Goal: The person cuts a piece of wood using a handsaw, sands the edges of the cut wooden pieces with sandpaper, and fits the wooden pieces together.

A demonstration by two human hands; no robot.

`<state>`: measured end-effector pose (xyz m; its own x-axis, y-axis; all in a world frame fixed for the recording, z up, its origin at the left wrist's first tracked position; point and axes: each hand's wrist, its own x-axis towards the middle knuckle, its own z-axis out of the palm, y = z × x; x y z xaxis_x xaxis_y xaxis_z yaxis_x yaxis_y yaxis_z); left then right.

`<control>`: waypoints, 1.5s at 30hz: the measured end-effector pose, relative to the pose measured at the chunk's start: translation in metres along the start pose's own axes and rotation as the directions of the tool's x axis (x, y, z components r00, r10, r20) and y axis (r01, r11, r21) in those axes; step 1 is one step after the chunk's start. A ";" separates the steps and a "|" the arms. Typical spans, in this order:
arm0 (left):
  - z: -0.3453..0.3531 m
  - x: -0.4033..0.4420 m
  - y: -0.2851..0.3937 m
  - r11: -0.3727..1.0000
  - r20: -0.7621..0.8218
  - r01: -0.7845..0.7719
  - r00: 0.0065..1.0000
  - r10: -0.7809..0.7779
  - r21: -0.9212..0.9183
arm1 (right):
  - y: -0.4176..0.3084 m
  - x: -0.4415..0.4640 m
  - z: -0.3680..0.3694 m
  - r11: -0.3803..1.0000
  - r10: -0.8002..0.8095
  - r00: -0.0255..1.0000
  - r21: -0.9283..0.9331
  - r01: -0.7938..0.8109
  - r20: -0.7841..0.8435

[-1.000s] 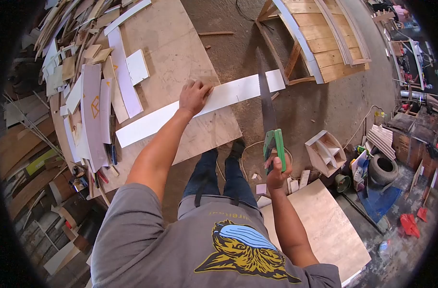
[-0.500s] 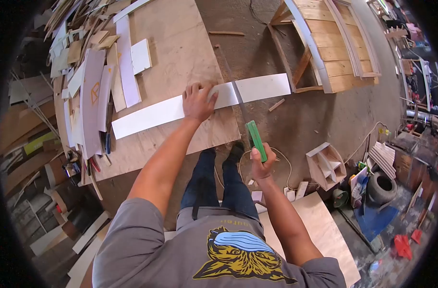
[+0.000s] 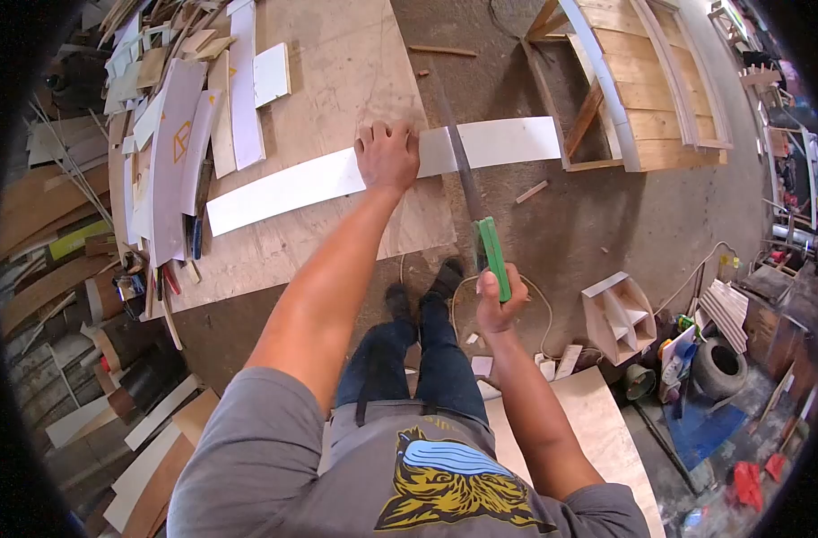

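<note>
Board [image 3: 279,190] lies under left hand [image 3: 388,158], grip open; right hand [image 3: 501,300] closes around handsaw [image 3: 465,169].

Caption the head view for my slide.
Left hand steadies long white board; right hand holds green-handled handsaw across it.

The saw's [image 3: 464,175] tip blurs towards 12 o'clock. The left hand [image 3: 388,157] hides part of the strip [image 3: 283,188]. The top edge crops the tabletop [image 3: 337,72], 11 o'clock. Clutter [image 3: 790,117] at 2 o'clock is too small to name.
</note>
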<state>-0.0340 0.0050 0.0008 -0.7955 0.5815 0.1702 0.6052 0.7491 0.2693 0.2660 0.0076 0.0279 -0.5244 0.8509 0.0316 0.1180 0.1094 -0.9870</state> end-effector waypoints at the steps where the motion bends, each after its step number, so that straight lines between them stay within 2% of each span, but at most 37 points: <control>1: 0.000 -0.002 0.000 1.000 -0.004 0.004 1.000 -0.004 -0.005 | 0.000 -0.001 0.000 1.000 -0.003 1.000 -0.007 0.003 -0.005; 4: -0.001 -0.002 0.002 0.999 -0.009 0.014 1.000 -0.015 -0.043 | 0.002 -0.002 0.004 0.998 -0.049 0.998 -0.045 0.047 -0.033; 7: 0.001 -0.004 -0.003 0.997 -0.011 0.012 1.000 -0.013 -0.081 | -0.005 -0.005 0.009 1.000 0.007 0.999 0.023 -0.006 -0.048; 9: 0.003 -0.003 -0.006 0.997 -0.048 -0.012 0.999 0.008 -0.076 | -0.003 -0.008 0.011 0.999 0.012 0.998 0.030 -0.011 -0.054; 15: 0.010 0.009 0.006 0.995 -0.024 0.084 0.996 -0.083 0.047 | 0.007 -0.010 0.007 0.997 -0.023 0.999 -0.076 0.021 -0.024; 25: 0.004 0.008 0.010 0.999 0.050 0.047 0.998 -0.048 0.013 | -0.012 -0.013 0.006 0.990 -0.099 0.995 -0.105 0.096 -0.027; 28: 0.004 0.006 0.009 1.000 0.078 0.026 0.997 -0.027 0.015 | -0.025 0.006 0.009 0.993 0.019 0.999 -0.119 -0.023 -0.030; 31: 0.005 0.007 0.011 0.998 0.074 0.057 0.996 -0.058 0.024 | -0.045 0.002 0.006 0.992 0.053 0.998 -0.110 -0.055 -0.023; 34: 0.005 0.007 0.011 0.997 0.083 0.082 0.993 -0.082 0.007 | -0.050 -0.009 -0.002 0.996 0.037 0.999 -0.082 -0.038 -0.015; 37: 0.002 0.009 0.012 0.997 0.103 0.077 0.992 -0.076 -0.004 | -0.056 -0.003 -0.001 0.992 0.098 0.995 -0.076 -0.100 -0.028; 40: 0.001 0.008 0.013 0.996 0.103 0.086 0.991 -0.085 -0.009 | -0.066 -0.005 -0.006 0.988 0.114 0.993 -0.106 -0.116 -0.019; 43: 0.004 0.010 0.013 0.997 0.051 0.079 0.996 -0.079 -0.009 | -0.085 0.000 -0.003 0.980 0.043 0.999 -0.197 -0.036 0.031; 45: 0.003 0.007 0.013 0.998 0.066 0.070 0.995 -0.069 -0.003 | -0.098 0.007 0.004 0.975 0.075 0.996 -0.212 -0.062 0.051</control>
<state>-0.0319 0.0197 0.0031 -0.8320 0.5476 0.0885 0.5481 0.7869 0.2834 0.2479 0.0007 0.1247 -0.5565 0.8293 -0.0502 0.3266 0.1629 -0.9310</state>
